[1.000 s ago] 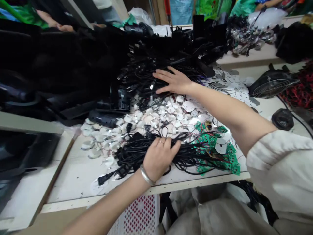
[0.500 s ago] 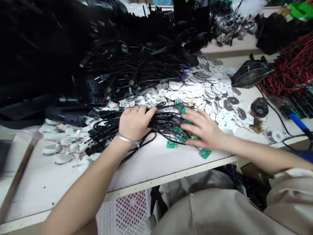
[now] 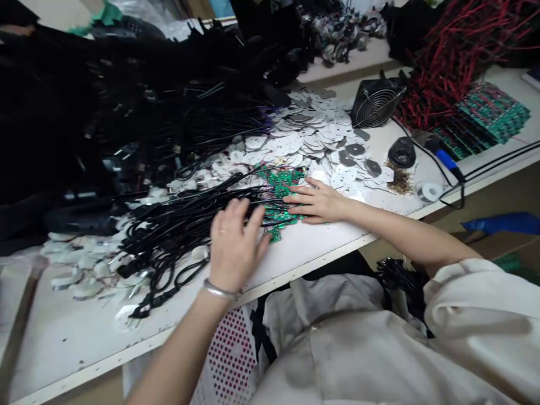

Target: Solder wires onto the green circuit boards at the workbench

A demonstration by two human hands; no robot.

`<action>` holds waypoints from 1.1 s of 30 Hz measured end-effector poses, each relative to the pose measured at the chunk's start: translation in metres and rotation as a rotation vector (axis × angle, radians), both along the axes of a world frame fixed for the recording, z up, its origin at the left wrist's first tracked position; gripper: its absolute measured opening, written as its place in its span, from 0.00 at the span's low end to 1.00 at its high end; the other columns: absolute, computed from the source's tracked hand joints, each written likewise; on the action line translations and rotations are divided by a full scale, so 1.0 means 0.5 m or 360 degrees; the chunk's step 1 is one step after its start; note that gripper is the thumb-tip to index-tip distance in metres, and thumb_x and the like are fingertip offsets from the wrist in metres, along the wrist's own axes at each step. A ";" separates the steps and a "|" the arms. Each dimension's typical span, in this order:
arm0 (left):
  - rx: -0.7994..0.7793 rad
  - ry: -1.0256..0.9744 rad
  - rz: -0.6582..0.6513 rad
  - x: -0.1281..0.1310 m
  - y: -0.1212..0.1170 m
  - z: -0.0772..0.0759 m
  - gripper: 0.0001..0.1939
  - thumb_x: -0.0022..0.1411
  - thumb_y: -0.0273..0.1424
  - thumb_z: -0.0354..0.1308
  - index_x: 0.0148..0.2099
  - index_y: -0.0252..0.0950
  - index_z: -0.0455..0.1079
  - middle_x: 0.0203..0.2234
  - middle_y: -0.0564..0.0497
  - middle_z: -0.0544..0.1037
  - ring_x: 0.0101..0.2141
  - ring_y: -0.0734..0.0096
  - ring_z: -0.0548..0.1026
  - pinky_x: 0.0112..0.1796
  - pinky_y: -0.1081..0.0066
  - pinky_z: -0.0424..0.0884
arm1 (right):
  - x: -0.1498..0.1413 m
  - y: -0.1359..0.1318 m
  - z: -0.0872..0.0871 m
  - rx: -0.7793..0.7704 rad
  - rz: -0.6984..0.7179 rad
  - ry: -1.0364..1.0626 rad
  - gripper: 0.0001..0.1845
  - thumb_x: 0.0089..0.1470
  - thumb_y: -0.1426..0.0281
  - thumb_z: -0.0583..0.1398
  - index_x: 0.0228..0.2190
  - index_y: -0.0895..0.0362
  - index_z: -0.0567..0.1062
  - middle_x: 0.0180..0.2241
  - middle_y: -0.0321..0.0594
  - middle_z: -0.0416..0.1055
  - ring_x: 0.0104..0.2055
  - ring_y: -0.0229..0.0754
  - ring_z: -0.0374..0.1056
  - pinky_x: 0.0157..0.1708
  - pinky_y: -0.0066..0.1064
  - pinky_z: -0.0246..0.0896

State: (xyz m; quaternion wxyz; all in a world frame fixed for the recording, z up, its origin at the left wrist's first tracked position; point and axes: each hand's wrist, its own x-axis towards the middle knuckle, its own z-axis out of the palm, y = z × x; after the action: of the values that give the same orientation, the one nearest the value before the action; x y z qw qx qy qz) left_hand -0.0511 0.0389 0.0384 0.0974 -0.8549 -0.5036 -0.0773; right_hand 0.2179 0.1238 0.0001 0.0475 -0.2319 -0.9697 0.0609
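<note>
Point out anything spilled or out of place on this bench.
Brownish scraps lie scattered beside the black cup-like piece, as if spilled. One black plug strays from the cord bundle toward the bench's front edge, looking untidy.

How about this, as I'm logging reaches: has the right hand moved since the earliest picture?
Yes. Judged against the black fan, the right hand has moved rightward and toward the table's front edge; now it is at the green boards.

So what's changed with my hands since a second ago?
Your right hand moved from the far cables toward you, onto the near green boards. Your left hand seems to have released the near cables. The fan stays beside the red wires.
</note>
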 end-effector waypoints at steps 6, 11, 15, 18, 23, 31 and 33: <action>-0.0020 -0.0080 -0.0177 0.058 -0.018 -0.110 0.24 0.67 0.41 0.55 0.63 0.43 0.63 0.65 0.38 0.60 0.65 0.47 0.58 0.62 0.45 0.52 | 0.058 -0.087 0.017 0.0133 -0.0387 0.0958 0.18 0.60 0.59 0.58 0.50 0.48 0.73 0.61 0.42 0.65 0.65 0.48 0.58 0.62 0.52 0.55; 0.0164 -0.0353 -0.0178 0.104 -0.056 -0.094 0.18 0.66 0.35 0.56 0.56 0.34 0.69 0.59 0.33 0.68 0.62 0.46 0.63 0.59 0.47 0.58 | 0.217 -0.182 -0.009 0.0172 -0.1922 0.2350 0.13 0.58 0.61 0.59 0.40 0.56 0.75 0.29 0.36 0.74 0.31 0.39 0.73 0.35 0.37 0.73; 0.0062 -0.0526 -0.0578 0.233 -0.071 -0.075 0.11 0.68 0.31 0.54 0.50 0.35 0.70 0.47 0.42 0.77 0.48 0.62 0.74 0.50 0.64 0.69 | 0.303 -0.159 -0.025 -0.0077 -0.2283 0.2562 0.33 0.49 0.58 0.65 0.53 0.57 0.65 0.29 0.32 0.72 0.22 0.35 0.70 0.22 0.28 0.68; -0.0165 -0.0366 -0.0614 0.349 -0.030 -0.072 0.12 0.69 0.30 0.50 0.52 0.34 0.70 0.47 0.42 0.76 0.46 0.62 0.75 0.44 0.65 0.71 | 0.326 -0.104 -0.014 -0.0012 -0.2340 0.2532 0.38 0.47 0.56 0.65 0.56 0.55 0.60 0.27 0.28 0.69 0.19 0.34 0.68 0.18 0.25 0.65; -0.0479 -0.0060 -0.0367 0.455 0.050 -0.052 0.20 0.70 0.23 0.41 0.60 0.32 0.65 0.52 0.36 0.72 0.51 0.54 0.71 0.45 0.59 0.69 | 0.349 -0.044 0.010 0.0015 -0.2364 0.2258 0.36 0.52 0.52 0.62 0.57 0.53 0.61 0.27 0.29 0.68 0.15 0.32 0.64 0.13 0.24 0.59; -0.0689 0.0063 -0.0330 0.452 0.088 -0.032 0.18 0.62 0.30 0.58 0.53 0.29 0.70 0.43 0.37 0.73 0.44 0.54 0.74 0.39 0.63 0.70 | 0.338 -0.156 -0.006 0.0426 -0.2105 0.2133 0.24 0.59 0.52 0.56 0.49 0.55 0.69 0.36 0.39 0.74 0.31 0.39 0.76 0.30 0.32 0.74; -0.0731 0.0064 -0.0341 0.451 0.087 -0.029 0.16 0.60 0.32 0.62 0.49 0.30 0.72 0.43 0.39 0.73 0.43 0.56 0.74 0.36 0.65 0.70 | 0.320 -0.203 -0.028 0.0623 -0.2133 0.2069 0.21 0.57 0.54 0.59 0.45 0.56 0.71 0.34 0.40 0.75 0.33 0.41 0.76 0.34 0.35 0.75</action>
State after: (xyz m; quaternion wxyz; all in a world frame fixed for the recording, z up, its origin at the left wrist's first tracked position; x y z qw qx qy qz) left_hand 0.1746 0.0825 0.0241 -0.0982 -0.9045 -0.4124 0.0463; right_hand 0.3779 0.0224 -0.0140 0.6402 -0.6480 -0.4118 -0.0255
